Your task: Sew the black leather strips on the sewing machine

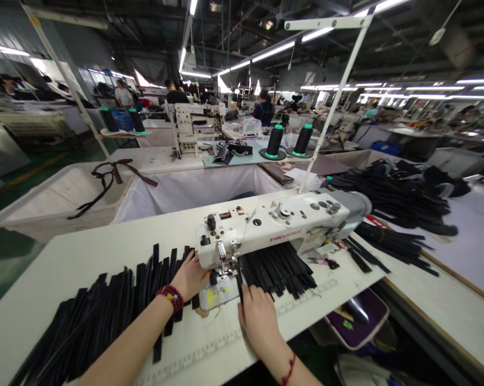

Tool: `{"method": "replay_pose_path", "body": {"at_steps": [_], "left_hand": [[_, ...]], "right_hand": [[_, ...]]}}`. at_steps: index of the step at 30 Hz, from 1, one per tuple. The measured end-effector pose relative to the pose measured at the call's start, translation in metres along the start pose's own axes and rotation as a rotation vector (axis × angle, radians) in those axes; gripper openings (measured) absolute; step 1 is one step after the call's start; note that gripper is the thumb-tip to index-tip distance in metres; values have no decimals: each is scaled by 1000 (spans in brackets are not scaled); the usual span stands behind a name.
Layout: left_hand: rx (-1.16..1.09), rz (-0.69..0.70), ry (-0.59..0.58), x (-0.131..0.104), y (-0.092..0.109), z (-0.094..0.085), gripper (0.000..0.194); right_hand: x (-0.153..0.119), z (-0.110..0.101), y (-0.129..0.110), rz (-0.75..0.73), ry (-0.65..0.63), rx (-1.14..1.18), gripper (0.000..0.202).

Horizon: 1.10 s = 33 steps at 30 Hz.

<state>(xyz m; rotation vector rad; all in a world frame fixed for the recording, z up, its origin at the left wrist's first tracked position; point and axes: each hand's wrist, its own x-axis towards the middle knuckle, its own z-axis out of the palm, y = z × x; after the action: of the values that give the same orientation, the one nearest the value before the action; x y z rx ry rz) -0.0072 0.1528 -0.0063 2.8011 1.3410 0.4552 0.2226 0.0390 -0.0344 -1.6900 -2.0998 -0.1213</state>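
A white sewing machine [266, 228] stands on the white table, with a metal plate [221, 294] under its needle area. My left hand [190, 277] is left of the needle, its fingers bent by the presser foot; what they hold, if anything, is hidden. Just right of the plate, my right hand [258, 311] has its fingers closed on a black strip [239, 281]. Many black strips [105, 311] lie in a row left of and beneath my left arm. Another bunch of black strips [280, 268] lies under the machine arm.
Small scissors [326, 262] lie right of the machine. Black thread cones [274, 141] stand behind it. A cloth-lined bin [193, 187] sits beyond the table. More black pieces [403, 198] are piled at the right. People and machines fill the background.
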Motion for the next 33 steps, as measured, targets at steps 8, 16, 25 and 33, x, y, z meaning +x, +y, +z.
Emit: {"method": "replay_pose_path", "body": {"at_steps": [8,16,25,33], "left_hand": [[97,-10,-79,-72,27,-32,37],[34,67,-89,-85,89,-9,51],[32,-51,-53,-65,72,11,42],[6,-154,-49,-69,65,19,46]], "right_hand": [[-33,-23,16,-21,-1,209,28],[-50,-13,-7,206,-327,1035,29],[-33,-16,-14,-144,-259,570,32],[-40,-4,-10,-386,55,313,39]]}}
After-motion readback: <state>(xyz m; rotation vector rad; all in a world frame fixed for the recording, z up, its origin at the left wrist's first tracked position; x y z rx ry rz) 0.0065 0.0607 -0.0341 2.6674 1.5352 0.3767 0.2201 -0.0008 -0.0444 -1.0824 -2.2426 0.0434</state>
